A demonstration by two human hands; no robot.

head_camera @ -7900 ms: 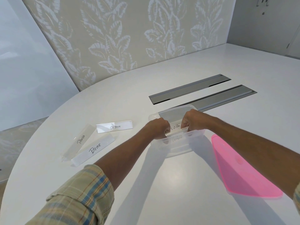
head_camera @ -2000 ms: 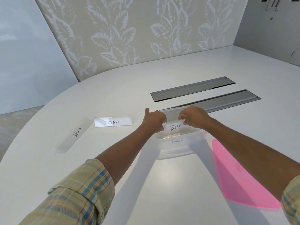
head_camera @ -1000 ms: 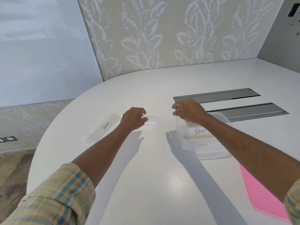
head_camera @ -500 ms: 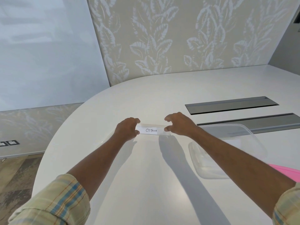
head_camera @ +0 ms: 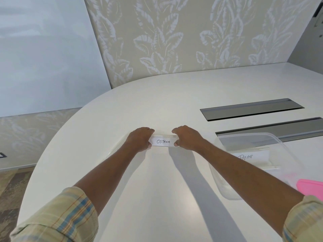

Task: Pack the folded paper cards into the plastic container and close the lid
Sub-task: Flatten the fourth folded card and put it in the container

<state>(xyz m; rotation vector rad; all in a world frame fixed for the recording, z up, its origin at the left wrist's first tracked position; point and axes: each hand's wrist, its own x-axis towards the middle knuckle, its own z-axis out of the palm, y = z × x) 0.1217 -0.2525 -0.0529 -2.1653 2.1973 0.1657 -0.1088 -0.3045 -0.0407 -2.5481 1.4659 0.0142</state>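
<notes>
A folded white card marked OSTRICH (head_camera: 163, 141) lies on the white table (head_camera: 157, 198). My left hand (head_camera: 140, 139) grips its left end and my right hand (head_camera: 186, 137) grips its right end. To the right stands the clear plastic container (head_camera: 272, 137), open, with a card marked BEAR (head_camera: 251, 157) inside; my right forearm covers part of it. The pink lid (head_camera: 312, 186) lies flat at the right edge. Another clear-looking card (head_camera: 115, 148) shows just left of my left wrist, mostly hidden.
Two long grey cable hatches (head_camera: 251, 109) are set into the table behind the container. The table's curved edge runs along the left, with floor below. A leaf-patterned wall stands behind.
Both hands left the container after setting the BEAR card in it, moved left, and closed on the two ends of the OSTRICH card. The view swung left with them.
</notes>
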